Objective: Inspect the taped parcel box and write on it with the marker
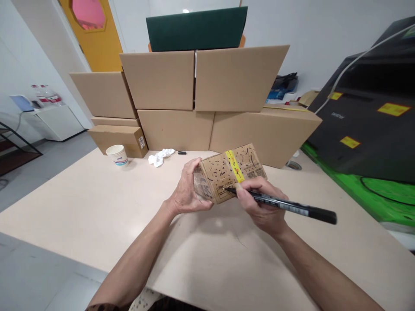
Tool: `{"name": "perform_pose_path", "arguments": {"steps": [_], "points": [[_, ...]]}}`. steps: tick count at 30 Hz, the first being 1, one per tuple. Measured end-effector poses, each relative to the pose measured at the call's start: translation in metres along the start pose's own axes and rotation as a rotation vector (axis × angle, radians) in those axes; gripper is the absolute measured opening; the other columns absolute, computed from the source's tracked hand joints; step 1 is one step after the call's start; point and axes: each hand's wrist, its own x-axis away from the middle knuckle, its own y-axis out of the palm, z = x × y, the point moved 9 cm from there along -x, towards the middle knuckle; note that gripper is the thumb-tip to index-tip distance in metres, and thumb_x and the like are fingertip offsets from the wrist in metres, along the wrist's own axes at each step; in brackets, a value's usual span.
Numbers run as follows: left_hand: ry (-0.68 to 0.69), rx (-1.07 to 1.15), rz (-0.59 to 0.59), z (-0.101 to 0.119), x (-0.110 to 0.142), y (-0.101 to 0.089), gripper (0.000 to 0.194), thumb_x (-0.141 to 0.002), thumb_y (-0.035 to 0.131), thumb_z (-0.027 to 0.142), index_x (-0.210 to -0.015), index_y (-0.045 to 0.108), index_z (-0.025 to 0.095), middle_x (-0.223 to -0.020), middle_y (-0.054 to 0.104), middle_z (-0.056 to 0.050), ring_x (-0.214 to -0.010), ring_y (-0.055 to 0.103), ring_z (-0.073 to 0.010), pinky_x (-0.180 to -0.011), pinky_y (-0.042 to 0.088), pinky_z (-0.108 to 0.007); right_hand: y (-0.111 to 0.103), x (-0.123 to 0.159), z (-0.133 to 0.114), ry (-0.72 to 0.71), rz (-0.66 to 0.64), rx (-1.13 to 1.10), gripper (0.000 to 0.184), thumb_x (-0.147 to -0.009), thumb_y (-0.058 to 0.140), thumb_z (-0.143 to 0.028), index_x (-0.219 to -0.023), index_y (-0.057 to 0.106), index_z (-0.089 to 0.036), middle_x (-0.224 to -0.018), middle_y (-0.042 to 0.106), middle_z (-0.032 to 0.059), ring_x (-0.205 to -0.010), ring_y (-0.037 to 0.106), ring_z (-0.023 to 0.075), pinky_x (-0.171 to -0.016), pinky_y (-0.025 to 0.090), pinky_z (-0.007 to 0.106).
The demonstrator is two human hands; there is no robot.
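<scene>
Forearm (138,255) over table edge (181,295), box (218,169) beyond

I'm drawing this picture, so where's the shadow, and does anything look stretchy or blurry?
The head view shows a soft shadow on the table below the small box, with a faint shine; in the head view, the black machine at right looks stretched, probably by a wide lens; in the head view, the marker looks slightly soft at its far end.

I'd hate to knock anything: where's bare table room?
Free: the pale tabletop between the white paper cup and left forearm, and between that and the right forearm. Crowded: the back, with brown cardboard boxes and crumpled white tissue.
</scene>
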Motion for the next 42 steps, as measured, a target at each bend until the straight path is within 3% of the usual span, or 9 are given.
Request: {"name": "perform_pose_path", "arguments": {"steps": [11, 16, 25, 31, 38, 42], "points": [[0.007, -0.014, 0.017, -0.001, 0.001, 0.000, 0.130, -0.053, 0.087, 0.035, -0.160, 0.014, 0.027, -0.148, 0.039, -0.019, -0.134, 0.046, -0.0412, -0.108, 0.046, -0.063, 0.002, -0.002, 0.000, -0.018, -0.054, -0.043, 0.017, -0.085, 0.062, -0.019, -0.070, 0.056, -0.025, -0.055, 0.058, -0.0059, -0.042, 0.050, 0.0094, -0.043, 0.040, 0.022], [0.003, -0.016, 0.013, -0.001, 0.002, 0.000, 0.129, -0.054, 0.085, 0.034, -0.160, 0.013, 0.027, -0.148, 0.038, -0.019, -0.135, 0.044, -0.0413, -0.108, 0.045, -0.065, 0.006, 0.000, -0.002, -0.092, -0.134, -0.046, 0.016, -0.083, 0.061, -0.015, -0.072, 0.056, -0.025, -0.057, 0.060, -0.0060, -0.043, 0.052, 0.0091, -0.045, 0.041, 0.022], [0.009, -0.014, 0.007, -0.002, 0.003, 0.000, 0.129, -0.056, 0.085, 0.038, -0.161, 0.011, 0.027, -0.151, 0.036, -0.019, -0.137, 0.043, -0.0429, -0.109, 0.044, -0.067, 0.008, 0.002, -0.010, -0.171, -0.147, -0.078, 0.016, -0.084, 0.063, -0.013, -0.077, 0.056, -0.025, -0.062, 0.066, -0.0054, -0.048, 0.058, 0.0097, -0.050, 0.046, 0.022], [0.012, -0.014, 0.015, -0.004, 0.004, -0.002, 0.129, -0.056, 0.085, 0.035, -0.161, 0.011, 0.025, -0.150, 0.036, -0.019, -0.136, 0.043, -0.0427, -0.110, 0.044, -0.065, 0.001, 0.001, 0.002, -0.089, -0.121, -0.157, 0.017, -0.084, 0.061, -0.013, -0.073, 0.056, -0.024, -0.058, 0.062, -0.0053, -0.045, 0.053, 0.0096, -0.046, 0.043, 0.022], [0.010, -0.024, 0.031, -0.005, 0.004, -0.005, 0.129, -0.055, 0.086, 0.037, -0.161, 0.012, 0.024, -0.147, 0.037, -0.018, -0.135, 0.045, -0.0415, -0.110, 0.045, -0.063, 0.004, 0.002, -0.006, -0.175, -0.104, -0.097, 0.017, -0.084, 0.063, -0.009, -0.076, 0.056, -0.023, -0.061, 0.062, -0.0059, -0.047, 0.053, 0.0078, -0.048, 0.043, 0.020], [0.023, -0.024, 0.037, -0.003, 0.004, -0.005, 0.128, -0.056, 0.085, 0.036, -0.161, 0.012, 0.024, -0.148, 0.037, -0.019, -0.135, 0.044, -0.0424, -0.109, 0.046, -0.065, 0.002, 0.001, -0.002, -0.136, -0.104, -0.096, 0.017, -0.085, 0.063, -0.011, -0.075, 0.055, -0.023, -0.060, 0.059, -0.0065, -0.046, 0.052, 0.0076, -0.047, 0.042, 0.020]]}}
